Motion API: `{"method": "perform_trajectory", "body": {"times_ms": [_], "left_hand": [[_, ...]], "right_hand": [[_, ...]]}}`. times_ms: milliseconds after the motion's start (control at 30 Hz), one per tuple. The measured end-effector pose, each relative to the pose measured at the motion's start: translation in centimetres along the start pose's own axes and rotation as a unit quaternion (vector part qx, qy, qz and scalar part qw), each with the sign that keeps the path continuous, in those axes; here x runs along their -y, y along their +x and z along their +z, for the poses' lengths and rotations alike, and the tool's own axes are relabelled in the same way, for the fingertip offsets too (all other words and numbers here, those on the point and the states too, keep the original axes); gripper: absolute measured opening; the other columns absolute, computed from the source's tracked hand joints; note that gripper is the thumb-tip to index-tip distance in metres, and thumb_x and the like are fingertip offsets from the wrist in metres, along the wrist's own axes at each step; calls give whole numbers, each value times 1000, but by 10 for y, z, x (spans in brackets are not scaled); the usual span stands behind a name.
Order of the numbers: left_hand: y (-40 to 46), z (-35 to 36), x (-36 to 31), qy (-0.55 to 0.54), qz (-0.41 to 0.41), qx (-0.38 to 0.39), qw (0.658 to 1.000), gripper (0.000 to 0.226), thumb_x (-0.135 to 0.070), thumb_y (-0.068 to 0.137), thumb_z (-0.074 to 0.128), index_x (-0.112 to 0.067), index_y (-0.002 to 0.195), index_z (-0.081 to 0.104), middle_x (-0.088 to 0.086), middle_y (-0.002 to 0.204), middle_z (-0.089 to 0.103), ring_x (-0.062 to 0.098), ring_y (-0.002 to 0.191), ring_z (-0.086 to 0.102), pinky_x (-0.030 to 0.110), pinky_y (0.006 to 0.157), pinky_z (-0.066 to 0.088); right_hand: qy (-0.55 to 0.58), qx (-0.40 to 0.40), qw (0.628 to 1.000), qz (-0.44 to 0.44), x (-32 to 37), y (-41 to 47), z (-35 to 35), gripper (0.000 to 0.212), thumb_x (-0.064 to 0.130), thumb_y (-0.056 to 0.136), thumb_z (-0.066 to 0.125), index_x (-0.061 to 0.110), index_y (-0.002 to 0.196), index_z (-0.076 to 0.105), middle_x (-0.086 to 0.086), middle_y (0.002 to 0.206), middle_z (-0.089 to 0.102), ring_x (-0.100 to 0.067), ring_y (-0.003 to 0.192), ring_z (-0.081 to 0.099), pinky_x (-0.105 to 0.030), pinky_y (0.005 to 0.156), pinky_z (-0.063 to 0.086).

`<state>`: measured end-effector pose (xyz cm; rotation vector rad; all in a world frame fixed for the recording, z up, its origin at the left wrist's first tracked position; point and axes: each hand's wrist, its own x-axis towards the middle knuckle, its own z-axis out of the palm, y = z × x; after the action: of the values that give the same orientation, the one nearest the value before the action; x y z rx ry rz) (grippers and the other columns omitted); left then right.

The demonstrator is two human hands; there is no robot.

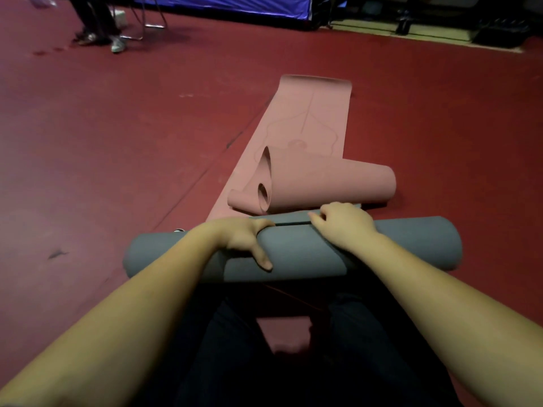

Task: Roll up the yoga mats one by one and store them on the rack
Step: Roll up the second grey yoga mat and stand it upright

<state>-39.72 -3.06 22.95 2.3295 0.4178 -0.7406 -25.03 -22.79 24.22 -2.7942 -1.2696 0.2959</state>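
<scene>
A grey yoga mat lies rolled into a thick cylinder across the floor just in front of my knees. My left hand grips the top of the roll, fingers curled over its far side and thumb pointing down the near side. My right hand rests on the roll's top right, its curled fingers pinching the mat's loose edge. Just beyond lies a pink yoga mat, mostly flat and stretching away, its near end curled into a loose, skewed roll touching the grey mat's far side. No rack is in view.
Dark red floor spreads all around. At the far left a person's legs and shoes stand beside a metal chair frame. A blue tent-like cover and dark equipment line the back wall.
</scene>
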Motion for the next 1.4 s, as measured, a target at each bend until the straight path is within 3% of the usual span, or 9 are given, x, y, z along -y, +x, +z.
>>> {"method": "perform_trajectory", "body": {"times_ms": [133,333,500,600,700,833,967,1100,1400], "left_hand": [[20,-8,5,-81,-6,54,995,111,-44,41,92,-32,141,45,-13,127,60,11,116,58,36,106,45],[32,-6,16,-156,4,57,986,101,-48,36,96,-38,129,57,-10,122,68,15,114,64,42,104,48],[7,7,10,29,29,-118,992,98,-83,50,65,-38,136,51,-15,135,56,10,122,53,36,107,40],[-12,41,9,178,57,-285,940,102,-89,61,44,-24,140,49,-3,139,51,21,125,49,40,101,40],[-15,77,16,293,41,-355,887,115,-87,51,53,-13,139,49,9,137,54,34,122,51,56,101,39],[-12,88,11,323,-19,-348,880,123,-71,43,80,-14,143,34,18,136,50,41,123,47,63,100,36],[-13,74,5,341,-15,-354,871,114,-74,51,73,-18,144,37,15,130,52,35,113,50,57,95,40],[-33,54,-4,349,30,-347,870,115,-83,53,61,-22,148,36,9,130,55,32,112,54,48,93,41],[-51,40,-13,282,37,-225,932,115,-83,54,66,-33,149,25,-5,143,48,23,129,44,44,102,37]], "right_hand": [[-27,-20,999,-15,5,-21,7,59,63,96,34,18,117,65,-10,121,64,-31,113,58,-37,90,41],[-50,-44,998,4,3,-14,14,68,69,91,30,16,112,67,-8,113,68,-30,106,61,-38,87,42],[-38,-27,999,1,1,-6,11,71,69,92,29,12,112,67,-12,114,67,-32,106,60,-38,85,41],[-37,-2,999,11,2,3,9,74,70,92,27,13,114,69,-14,116,67,-34,108,61,-38,85,43],[-37,25,999,15,6,9,5,74,70,92,26,14,115,69,-14,120,66,-34,111,61,-37,86,44],[-24,57,998,28,9,12,-1,77,71,91,25,13,117,68,-14,124,65,-33,113,60,-39,90,45],[-20,85,995,42,9,11,-11,78,72,91,24,13,118,68,-13,127,63,-33,114,59,-39,89,44],[-6,149,988,32,6,7,-36,76,67,96,24,10,130,62,-16,140,54,-32,125,52,-40,100,39],[64,292,954,25,9,7,-41,58,57,101,31,21,141,52,-8,152,43,-26,135,43,-37,106,30]]}}
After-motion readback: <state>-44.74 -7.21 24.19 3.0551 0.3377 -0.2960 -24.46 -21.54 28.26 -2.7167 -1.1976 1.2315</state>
